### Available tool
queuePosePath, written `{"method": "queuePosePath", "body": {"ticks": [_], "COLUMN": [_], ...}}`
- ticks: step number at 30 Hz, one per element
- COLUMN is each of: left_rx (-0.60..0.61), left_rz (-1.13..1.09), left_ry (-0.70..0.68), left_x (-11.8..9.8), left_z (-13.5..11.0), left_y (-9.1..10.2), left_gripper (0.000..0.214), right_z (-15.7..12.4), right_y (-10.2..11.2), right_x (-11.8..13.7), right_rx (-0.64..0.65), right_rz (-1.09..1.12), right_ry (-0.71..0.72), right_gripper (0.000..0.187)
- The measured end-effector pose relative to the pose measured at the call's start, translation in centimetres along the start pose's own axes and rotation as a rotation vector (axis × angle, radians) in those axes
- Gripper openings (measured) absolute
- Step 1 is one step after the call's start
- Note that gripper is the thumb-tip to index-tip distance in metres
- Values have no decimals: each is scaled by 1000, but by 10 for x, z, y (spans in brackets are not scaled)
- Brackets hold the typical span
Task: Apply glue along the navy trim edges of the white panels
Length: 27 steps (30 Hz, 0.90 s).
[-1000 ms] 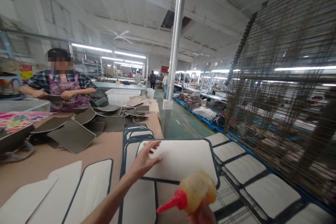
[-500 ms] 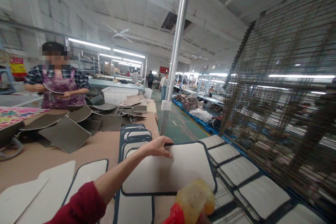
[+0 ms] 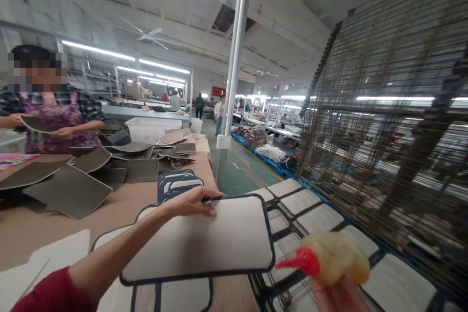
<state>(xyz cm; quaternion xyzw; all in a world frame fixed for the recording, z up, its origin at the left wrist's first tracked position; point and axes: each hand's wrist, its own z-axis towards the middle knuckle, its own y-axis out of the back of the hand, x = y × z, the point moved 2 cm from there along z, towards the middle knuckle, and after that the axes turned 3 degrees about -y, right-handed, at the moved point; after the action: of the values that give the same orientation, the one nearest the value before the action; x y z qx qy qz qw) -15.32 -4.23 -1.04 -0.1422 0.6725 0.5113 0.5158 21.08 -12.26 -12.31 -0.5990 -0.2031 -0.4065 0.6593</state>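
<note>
A white rounded rectangular panel with a dark blue border (image 3: 234,239) is tilted up in front of me. My left hand (image 3: 199,202) grips its upper edge, thumb on the white face and fingers behind, out of sight. In my right hand (image 3: 338,295) is a yellowish squeeze bottle (image 3: 338,256) with a red nozzle tip. It lies on its side in the grasp, the nozzle pointing left toward the panel's right edge but apart from it. Only part of the right hand shows at the bottom. Similar bordered panels (image 3: 183,184) lie in an overlapping row behind the held one.
Grey curved sheets (image 3: 71,190) are heaped on the brown table (image 3: 139,200). At the right, several bordered panels (image 3: 323,219) lie on a wire rack, beside raised wire racks (image 3: 380,107). A metal post (image 3: 234,68) stands ahead. A co-worker (image 3: 47,117) holds a grey sheet at the left.
The panel has moved left and toward me with my left hand. My right hand has carried the bottle to the right and turned it, so its nozzle now shows. The view has shifted right.
</note>
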Motion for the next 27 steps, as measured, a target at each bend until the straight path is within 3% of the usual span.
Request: {"method": "queuePosePath", "body": {"ticks": [1, 2, 4, 7, 9, 20, 27], "left_rx": [47, 92, 160, 224, 251, 369, 336], "left_rz": [-21, -37, -45, -41, -39, -157, -157], "left_ry": [10, 19, 16, -26, -45, -8, 17], "left_x": [0, -1, -3, -9, -11, -18, -17], "left_z": [-4, -7, -12, -16, -18, -21, -18], "left_y": [0, 1, 1, 3, 5, 9, 14], "left_gripper": [60, 60, 58, 57, 57, 60, 56], "right_z": [8, 14, 24, 33, 36, 40, 29], "right_y": [-4, -8, -26, -52, -58, -59, -59], "right_x": [12, 25, 46, 65, 70, 76, 77], "right_rx": [-59, -243, -333, -237, -195, -83, -77], "right_rz": [-7, 0, -8, -112, -166, -245, -360], "right_ry": [-15, 60, 119, 194, 206, 173, 153], "right_gripper": [27, 39, 57, 65, 66, 71, 71]}}
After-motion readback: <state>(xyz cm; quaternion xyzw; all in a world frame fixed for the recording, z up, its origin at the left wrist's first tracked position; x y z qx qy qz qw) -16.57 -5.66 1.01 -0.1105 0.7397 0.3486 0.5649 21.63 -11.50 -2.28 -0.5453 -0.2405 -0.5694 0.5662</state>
